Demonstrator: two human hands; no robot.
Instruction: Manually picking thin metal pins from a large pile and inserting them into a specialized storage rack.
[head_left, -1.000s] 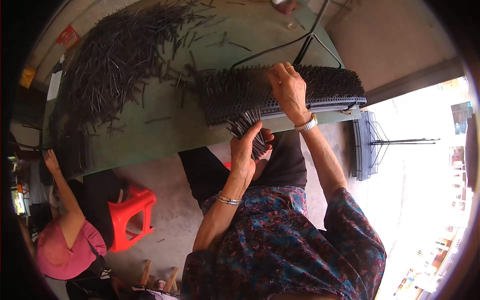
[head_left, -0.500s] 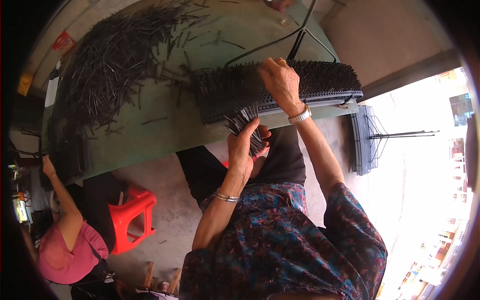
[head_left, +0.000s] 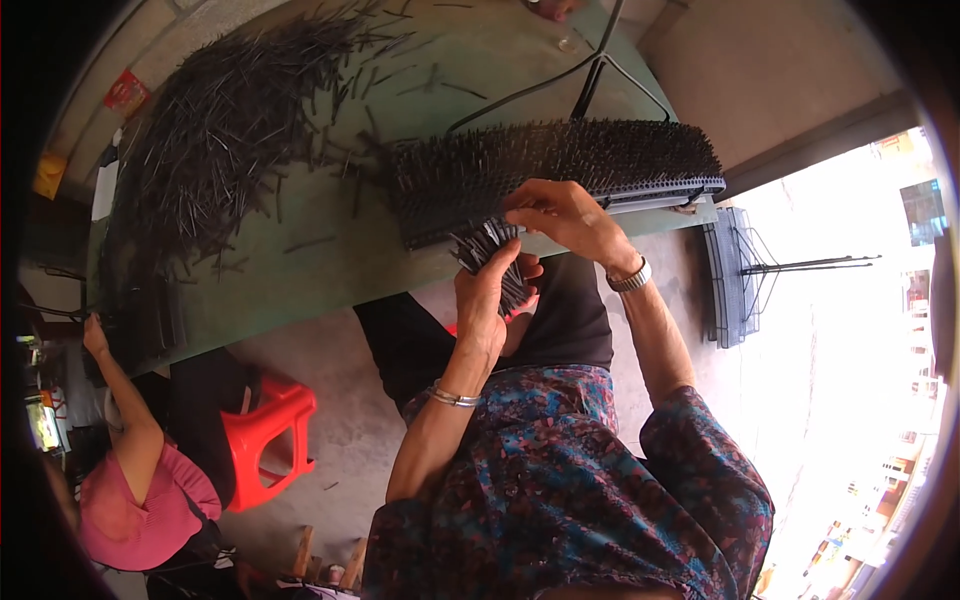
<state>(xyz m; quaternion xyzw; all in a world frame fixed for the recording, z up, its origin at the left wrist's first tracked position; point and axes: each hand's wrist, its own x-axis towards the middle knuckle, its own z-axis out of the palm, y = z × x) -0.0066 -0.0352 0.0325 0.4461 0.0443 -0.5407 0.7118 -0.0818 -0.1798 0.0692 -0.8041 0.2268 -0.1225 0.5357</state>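
Observation:
A bundle of thin black strips (head_left: 512, 285) is gripped in my left hand (head_left: 484, 290), its ends fanned out near the table's front edge. Close above those ends is my right hand (head_left: 570, 218), thumb and fingers pinched together at the bundle; whatever lies between the fingertips is too small to make out. Just beyond both hands lies a long, dark perforated rack (head_left: 640, 187), slightly curved, with black strips standing upright in dense rows (head_left: 600, 148). Its left end shows fewer raised strips than the middle and right.
A large heap of loose black strips (head_left: 220, 120) covers the left of the green table (head_left: 290, 285). Dark metal rods (head_left: 600, 58) rise behind the rack. Below are a red plastic stool (head_left: 268, 440) and a co-worker in pink (head_left: 150, 500). Another rack (head_left: 732, 280) stands at the right.
My right hand has come down from the top of the rack toward the strips in my left hand. My left hand has stayed in place with its bundle.

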